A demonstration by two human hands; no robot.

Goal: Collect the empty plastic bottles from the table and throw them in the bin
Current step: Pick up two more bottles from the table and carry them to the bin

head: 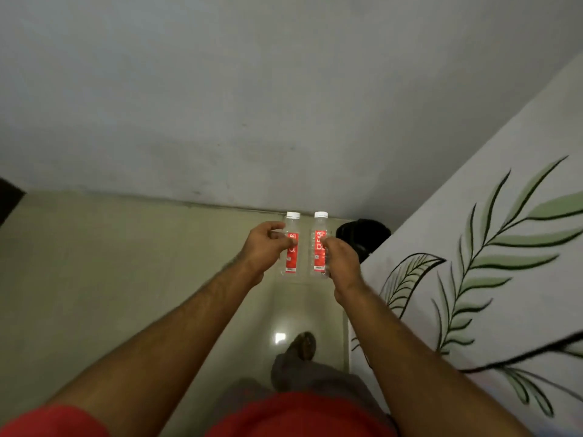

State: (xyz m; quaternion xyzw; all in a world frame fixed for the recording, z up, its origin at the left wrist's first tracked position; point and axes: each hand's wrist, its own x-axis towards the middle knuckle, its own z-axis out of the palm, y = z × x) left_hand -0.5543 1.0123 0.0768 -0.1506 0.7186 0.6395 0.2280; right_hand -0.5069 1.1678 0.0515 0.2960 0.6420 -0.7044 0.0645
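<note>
left hand (263,247): closed around the left bottle (291,244), fingers wrapped over the label at mid-body.
right hand (342,261): closed around the right bottle (319,246), gripping the lower half from the right side.
bottles: both were upright, held out at arm's length side by side, close but not touching; a narrow gap showed between them.
bottle build: clear thin plastic, cylindrical, white screw caps, red vertical labels with white lettering; looked empty.
bin (362,236): dark, rounded, stood on the floor at the foot of the wall, just right of the right bottle and partly hidden behind the bed corner.
floor (110,279): pale glossy tile, a bright light reflection near the person's foot (304,343); open strip ran straight ahead to the wall.
wall (252,105): flat grey-white, matte, a few scuffs; it closed off the strip ahead.
bed (489,247): along the right edge, white sheet with printed green leaf fronds, soft cloth surface; its edge bounded the walkway on the right.
left side: floor was open; a dark object corner showed at the far left frame edge, can't tell what it was.
clothing: red shirt, grey trousers at the bottom of the view.
</note>
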